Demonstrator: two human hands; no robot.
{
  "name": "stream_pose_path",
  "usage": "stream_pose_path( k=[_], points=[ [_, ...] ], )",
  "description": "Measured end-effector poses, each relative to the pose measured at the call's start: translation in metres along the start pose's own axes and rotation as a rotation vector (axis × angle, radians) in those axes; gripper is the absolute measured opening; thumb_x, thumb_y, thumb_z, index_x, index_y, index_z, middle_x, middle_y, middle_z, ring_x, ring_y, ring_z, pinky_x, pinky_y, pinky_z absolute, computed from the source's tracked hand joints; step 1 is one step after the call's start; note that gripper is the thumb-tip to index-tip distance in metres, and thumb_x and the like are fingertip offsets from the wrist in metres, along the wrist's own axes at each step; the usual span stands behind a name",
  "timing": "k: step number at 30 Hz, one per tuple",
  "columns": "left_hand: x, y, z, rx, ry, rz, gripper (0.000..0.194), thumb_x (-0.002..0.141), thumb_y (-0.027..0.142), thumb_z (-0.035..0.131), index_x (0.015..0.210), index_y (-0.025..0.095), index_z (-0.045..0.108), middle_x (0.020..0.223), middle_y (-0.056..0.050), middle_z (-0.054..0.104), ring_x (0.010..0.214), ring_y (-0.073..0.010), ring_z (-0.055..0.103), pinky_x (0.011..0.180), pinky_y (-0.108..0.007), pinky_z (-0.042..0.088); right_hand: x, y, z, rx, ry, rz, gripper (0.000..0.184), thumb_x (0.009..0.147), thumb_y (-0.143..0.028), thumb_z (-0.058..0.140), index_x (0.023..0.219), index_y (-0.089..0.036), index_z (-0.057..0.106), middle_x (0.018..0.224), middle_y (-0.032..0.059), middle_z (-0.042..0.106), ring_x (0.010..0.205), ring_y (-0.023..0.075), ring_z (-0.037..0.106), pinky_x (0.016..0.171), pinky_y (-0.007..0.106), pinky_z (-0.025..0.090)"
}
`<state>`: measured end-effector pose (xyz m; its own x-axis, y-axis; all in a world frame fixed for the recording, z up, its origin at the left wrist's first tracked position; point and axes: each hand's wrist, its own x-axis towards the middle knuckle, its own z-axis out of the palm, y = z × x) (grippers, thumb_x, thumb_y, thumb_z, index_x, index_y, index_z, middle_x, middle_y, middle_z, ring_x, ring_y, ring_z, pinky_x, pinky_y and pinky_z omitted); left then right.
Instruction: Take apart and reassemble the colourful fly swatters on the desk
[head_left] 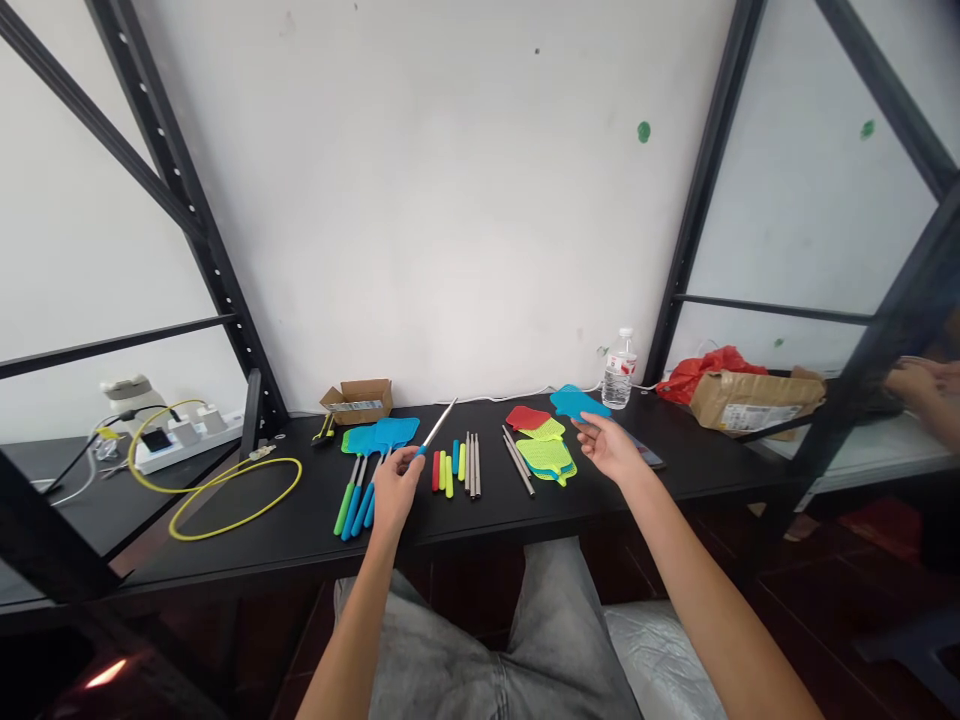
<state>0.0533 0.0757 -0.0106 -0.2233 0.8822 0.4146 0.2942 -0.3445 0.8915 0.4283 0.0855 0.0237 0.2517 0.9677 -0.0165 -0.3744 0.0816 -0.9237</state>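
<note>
My left hand (394, 492) is closed around the blue grip of a fly swatter shaft (439, 426), whose bare metal rod points up and to the right. Between the fingers of my right hand (611, 448) is a blue fly swatter head (576, 401). Below it lie a red swatter head (523, 416) and several yellow-green swatter heads (546, 456), with loose metal rods (519, 462) beside them. Nearer my left hand are more metal rods (472, 468) and loose yellow grips (449, 476), a red grip (436, 471) and a blue one. Assembled swatters (396, 431) lie partly under my left hand.
An open cardboard box (358, 402) and a water bottle (619, 370) stand along the wall. A yellow cable (238, 510) and power strip (196, 442) lie left. At right are a phone (646, 454), a cardboard parcel (750, 400), a rack post and another person's hand (916, 382).
</note>
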Motion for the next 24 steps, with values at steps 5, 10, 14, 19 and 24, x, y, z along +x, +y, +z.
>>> stream_pose_path(
  k=[5,10,14,19,24],
  points=[
    [-0.004,0.006,0.001,0.082,-0.032,0.097,0.029,0.075,0.044,0.066,0.09,0.019,0.07,0.087,-0.005,0.066,0.078,-0.0195,0.06,0.069,-0.029,0.048,0.0,0.032,0.042,0.08,-0.05,-0.085,0.025,0.065,-0.033,0.077,0.077,-0.019,0.06,0.087,0.0088,0.073,0.057,0.0152,0.065,0.039,0.022,0.042],
    [-0.004,0.005,0.001,0.097,-0.048,0.102,0.021,0.073,0.038,0.068,0.084,0.02,0.066,0.079,-0.002,0.062,0.071,-0.0166,0.056,0.063,-0.026,0.045,-0.008,0.064,0.06,-0.018,-0.015,-0.297,0.039,0.062,-0.045,0.081,0.08,-0.018,0.059,0.072,0.0027,0.067,0.052,0.0137,0.061,0.039,0.021,0.036],
    [-0.003,0.004,0.002,0.084,-0.068,0.09,0.018,0.073,0.036,0.067,0.081,0.02,0.064,0.077,-0.002,0.06,0.07,-0.0159,0.054,0.063,-0.026,0.044,-0.019,0.068,0.06,-0.161,0.068,-0.479,0.038,0.07,-0.051,0.074,0.078,-0.017,0.06,0.057,-0.0004,0.06,0.048,0.0129,0.054,0.042,0.023,0.036],
    [-0.005,0.006,0.0,0.064,-0.083,0.085,0.018,0.074,0.036,0.067,0.081,0.02,0.064,0.08,-0.002,0.062,0.072,-0.0161,0.055,0.064,-0.026,0.044,-0.029,0.066,0.061,-0.272,0.048,-0.553,0.036,0.074,-0.051,0.07,0.076,-0.016,0.063,0.064,0.0028,0.064,0.059,0.0165,0.059,0.055,0.027,0.045],
    [-0.006,0.007,-0.001,0.075,-0.095,0.071,0.022,0.074,0.039,0.067,0.084,0.019,0.066,0.08,-0.003,0.063,0.072,-0.0169,0.056,0.064,-0.026,0.044,-0.041,0.066,0.062,-0.304,0.045,-0.561,0.034,0.079,-0.049,0.067,0.074,-0.016,0.064,0.069,0.0063,0.068,0.056,0.0163,0.059,0.056,0.028,0.047]
  ],
)
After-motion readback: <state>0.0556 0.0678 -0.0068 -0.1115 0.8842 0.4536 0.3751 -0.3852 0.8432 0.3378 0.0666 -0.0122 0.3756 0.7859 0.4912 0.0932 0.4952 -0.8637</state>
